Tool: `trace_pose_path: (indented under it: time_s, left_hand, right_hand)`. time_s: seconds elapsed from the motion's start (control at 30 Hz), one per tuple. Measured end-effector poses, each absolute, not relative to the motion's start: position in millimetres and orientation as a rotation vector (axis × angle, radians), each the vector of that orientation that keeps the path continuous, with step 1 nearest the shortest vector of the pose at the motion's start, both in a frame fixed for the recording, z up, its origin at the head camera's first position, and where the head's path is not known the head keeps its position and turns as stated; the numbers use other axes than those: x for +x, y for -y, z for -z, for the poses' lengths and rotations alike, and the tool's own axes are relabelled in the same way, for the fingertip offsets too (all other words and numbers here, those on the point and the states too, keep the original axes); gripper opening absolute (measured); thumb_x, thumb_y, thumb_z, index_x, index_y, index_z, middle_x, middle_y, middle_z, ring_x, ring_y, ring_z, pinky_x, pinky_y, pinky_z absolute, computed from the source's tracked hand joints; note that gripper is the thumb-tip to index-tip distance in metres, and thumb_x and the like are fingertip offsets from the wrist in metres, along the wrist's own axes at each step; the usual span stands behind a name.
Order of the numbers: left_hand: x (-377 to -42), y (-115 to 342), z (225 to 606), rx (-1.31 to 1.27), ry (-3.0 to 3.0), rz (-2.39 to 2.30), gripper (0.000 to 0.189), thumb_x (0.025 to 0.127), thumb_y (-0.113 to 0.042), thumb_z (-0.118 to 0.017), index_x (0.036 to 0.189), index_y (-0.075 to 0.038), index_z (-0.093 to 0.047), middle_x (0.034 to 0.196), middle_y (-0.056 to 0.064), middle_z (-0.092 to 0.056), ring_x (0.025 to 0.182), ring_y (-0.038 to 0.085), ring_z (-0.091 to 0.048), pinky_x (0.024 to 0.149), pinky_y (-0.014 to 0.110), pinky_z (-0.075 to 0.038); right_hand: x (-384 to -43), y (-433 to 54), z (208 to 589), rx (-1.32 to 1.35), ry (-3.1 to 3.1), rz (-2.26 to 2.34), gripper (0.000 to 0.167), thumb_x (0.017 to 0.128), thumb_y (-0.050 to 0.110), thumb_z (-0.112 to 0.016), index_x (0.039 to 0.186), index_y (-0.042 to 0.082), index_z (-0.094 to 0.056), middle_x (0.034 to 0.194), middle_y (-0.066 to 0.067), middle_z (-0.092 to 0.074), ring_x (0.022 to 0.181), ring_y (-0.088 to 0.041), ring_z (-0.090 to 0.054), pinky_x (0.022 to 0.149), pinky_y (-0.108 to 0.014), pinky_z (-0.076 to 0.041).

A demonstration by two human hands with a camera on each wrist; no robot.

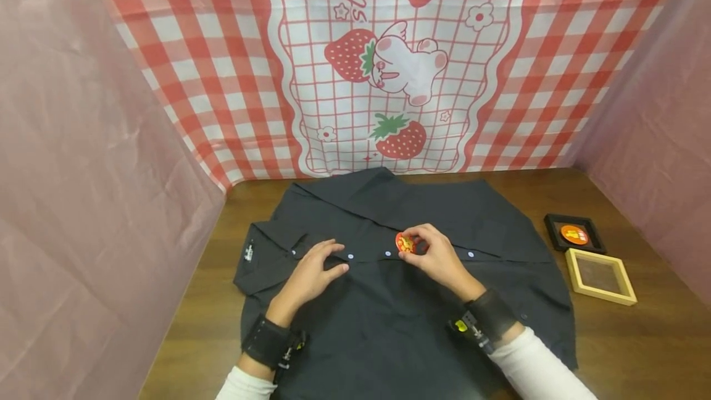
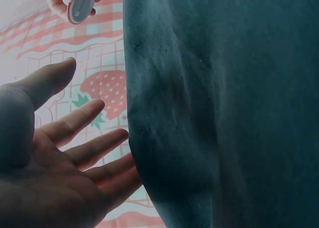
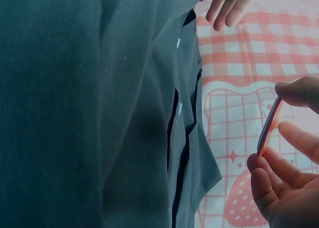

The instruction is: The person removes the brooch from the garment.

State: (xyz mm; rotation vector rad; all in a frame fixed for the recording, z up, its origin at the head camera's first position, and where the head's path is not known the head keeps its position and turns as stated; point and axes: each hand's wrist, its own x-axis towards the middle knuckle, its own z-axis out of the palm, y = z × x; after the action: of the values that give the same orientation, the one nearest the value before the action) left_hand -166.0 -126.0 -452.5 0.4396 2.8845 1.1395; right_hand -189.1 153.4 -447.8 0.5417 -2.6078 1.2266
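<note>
A dark shirt (image 1: 366, 313) with small pale buttons lies spread on the wooden table. My right hand (image 1: 441, 258) pinches a round red and yellow pin badge (image 1: 405, 243) by its rim, above the button placket. In the left wrist view the grey back of the badge (image 2: 81, 6) shows, with a pin bar across it. The right wrist view shows the badge (image 3: 269, 125) edge-on between thumb and fingers. My left hand (image 1: 308, 275) hovers over the shirt near the collar side, its fingers loosely spread and holding nothing.
On the right of the table (image 1: 661, 338), a black square frame (image 1: 595, 237) holds an orange round badge (image 1: 574, 234). A pale wooden frame (image 1: 602, 294) lies in front of it. A strawberry-print cloth (image 1: 355, 116) hangs behind, with pink cloth (image 1: 100, 202) at both sides.
</note>
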Motion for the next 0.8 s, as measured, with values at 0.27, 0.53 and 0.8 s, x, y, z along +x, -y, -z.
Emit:
trace_pose_path:
  time_s: [0.27,0.53,0.8]
  left_hand:
    - [-166,126,450,0.443,-2.89,-1.118,0.044,0.091,-0.028,-0.068,0.129,-0.008,-0.061,0.146,0.018,-0.048,0.14,0.035,-0.04,0.113,0.053,-0.034]
    - [-166,123,451,0.428,-2.891,-1.098,0.044,0.09,-0.029,-0.068,0.129,-0.008,-0.061,0.147,0.019,-0.047,0.142,0.039,-0.036,0.114,0.055,-0.031]
    - [-166,122,453,0.4,-2.9,-1.058,0.046,0.091,-0.031,-0.068,0.131,-0.01,-0.06,0.148,0.019,-0.047,0.143,0.04,-0.034,0.115,0.056,-0.03]
  right_hand:
    - [-188,-162,443,0.511,2.6,-1.218,0.034,0.076,0.011,-0.083,0.107,0.008,-0.07,0.104,-0.008,-0.064,0.084,-0.019,-0.06,0.069,-0.031,-0.049]
    - [-185,-171,445,0.467,2.602,-1.208,0.035,0.075,0.013,-0.084,0.107,0.007,-0.07,0.104,-0.009,-0.064,0.083,-0.024,-0.06,0.069,-0.034,-0.05]
    - [-186,-178,447,0.417,2.612,-1.189,0.036,0.075,0.013,-0.084,0.107,0.005,-0.07,0.102,-0.011,-0.064,0.084,-0.023,-0.061,0.071,-0.033,-0.052]
